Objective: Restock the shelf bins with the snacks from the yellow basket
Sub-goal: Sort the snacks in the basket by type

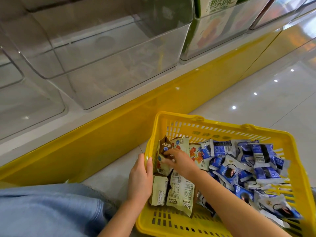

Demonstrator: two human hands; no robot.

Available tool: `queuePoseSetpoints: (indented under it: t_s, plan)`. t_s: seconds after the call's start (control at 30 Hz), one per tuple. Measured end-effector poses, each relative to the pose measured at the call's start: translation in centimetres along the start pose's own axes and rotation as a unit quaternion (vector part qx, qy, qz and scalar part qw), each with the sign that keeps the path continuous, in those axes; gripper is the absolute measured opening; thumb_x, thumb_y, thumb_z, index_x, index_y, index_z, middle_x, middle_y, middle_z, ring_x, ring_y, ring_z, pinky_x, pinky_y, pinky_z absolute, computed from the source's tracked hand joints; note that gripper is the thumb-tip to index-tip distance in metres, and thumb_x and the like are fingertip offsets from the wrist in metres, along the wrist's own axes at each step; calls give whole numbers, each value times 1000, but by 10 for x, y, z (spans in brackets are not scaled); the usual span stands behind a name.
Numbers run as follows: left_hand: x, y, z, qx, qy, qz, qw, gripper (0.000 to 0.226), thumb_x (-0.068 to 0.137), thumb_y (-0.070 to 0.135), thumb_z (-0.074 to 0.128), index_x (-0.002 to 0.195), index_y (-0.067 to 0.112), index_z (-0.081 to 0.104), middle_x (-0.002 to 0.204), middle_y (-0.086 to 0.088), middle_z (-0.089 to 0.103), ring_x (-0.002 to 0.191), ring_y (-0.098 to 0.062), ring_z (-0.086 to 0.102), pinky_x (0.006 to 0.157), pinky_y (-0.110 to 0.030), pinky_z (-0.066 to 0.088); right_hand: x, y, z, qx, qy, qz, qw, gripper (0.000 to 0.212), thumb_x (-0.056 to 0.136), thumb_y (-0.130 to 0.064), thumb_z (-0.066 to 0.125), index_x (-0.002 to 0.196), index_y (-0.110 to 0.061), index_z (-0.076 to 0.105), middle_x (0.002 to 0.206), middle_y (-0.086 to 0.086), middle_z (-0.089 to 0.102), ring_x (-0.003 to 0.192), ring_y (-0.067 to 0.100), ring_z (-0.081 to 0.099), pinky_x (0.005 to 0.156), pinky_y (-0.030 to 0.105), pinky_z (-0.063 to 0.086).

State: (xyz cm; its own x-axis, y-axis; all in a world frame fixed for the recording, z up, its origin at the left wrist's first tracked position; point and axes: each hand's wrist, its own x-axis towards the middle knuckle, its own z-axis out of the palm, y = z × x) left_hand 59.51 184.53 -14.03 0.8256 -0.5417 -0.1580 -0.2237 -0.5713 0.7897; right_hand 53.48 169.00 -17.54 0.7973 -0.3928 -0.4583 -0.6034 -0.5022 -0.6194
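The yellow basket (pixel 230 130) stands on the floor at the lower right. Its right half is heaped with blue-and-white snack packets (pixel 248 165); cream and brown packets (pixel 181 190) lie at its left end. My left hand (pixel 141 178) grips the basket's left rim, thumb outside and fingers curled over the edge. My right hand (pixel 179 159) reaches into the basket and pinches a brown packet (pixel 165 146) that stands upright among the cream ones. Clear plastic shelf bins (pixel 106 53) sit above and to the left; they look empty.
A bin to the right holds a green-and-white carton (pixel 217 19). Below the bins runs a yellow shelf base (pixel 95 142). Glossy pale floor tiles (pixel 256 100) stretch to the right. My knee in blue denim (pixel 47 211) fills the lower left.
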Motion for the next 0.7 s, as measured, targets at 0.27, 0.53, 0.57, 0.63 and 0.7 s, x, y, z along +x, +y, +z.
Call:
queuePoseSetpoints:
  t_s: [0.27, 0.53, 0.57, 0.63, 0.7]
  plan:
    - [0, 4, -2, -23, -5, -18, 1000, 37, 88, 52, 25, 87, 22, 45, 76, 0, 56, 68, -17, 57, 60, -44, 51, -28, 90, -42, -88, 21, 113, 989, 52, 94, -29, 52, 139, -15, 31, 141, 5, 43, 122, 23, 48, 94, 35, 44]
    - [1, 1, -1, -25, -7, -28, 999, 35, 91, 49, 27, 93, 21, 48, 81, 0, 59, 73, -19, 59, 67, -49, 50, 1, 88, -59, -135, -10, 176, 975, 68, 78, -35, 73, 132, -7, 41, 135, 11, 44, 119, 26, 48, 96, 36, 45]
    - [1, 1, 0, -27, -9, -29, 999, 35, 91, 49, 28, 93, 21, 48, 81, 1, 59, 74, -19, 59, 67, -49, 50, 1, 85, -59, -127, -2, 175, 976, 55, 80, -32, 71, 124, -8, 48, 125, 10, 53, 107, 25, 56, 87, 35, 50]
    - [1, 1, -1, -33, -13, -34, 999, 34, 91, 49, 28, 92, 22, 48, 82, 1, 59, 75, -18, 59, 68, -48, 51, -4, 77, -61, -93, 31, 172, 980, 34, 87, -25, 64, 114, -8, 54, 107, 9, 62, 89, 24, 61, 69, 34, 51]
    - [1, 1, -1, -33, -16, -37, 999, 33, 91, 49, 28, 92, 23, 48, 82, 2, 59, 75, -16, 59, 68, -47, 51, -14, 66, -65, -117, 72, 153, 979, 23, 92, -26, 56, 108, -9, 55, 103, 10, 63, 83, 24, 58, 62, 29, 41]
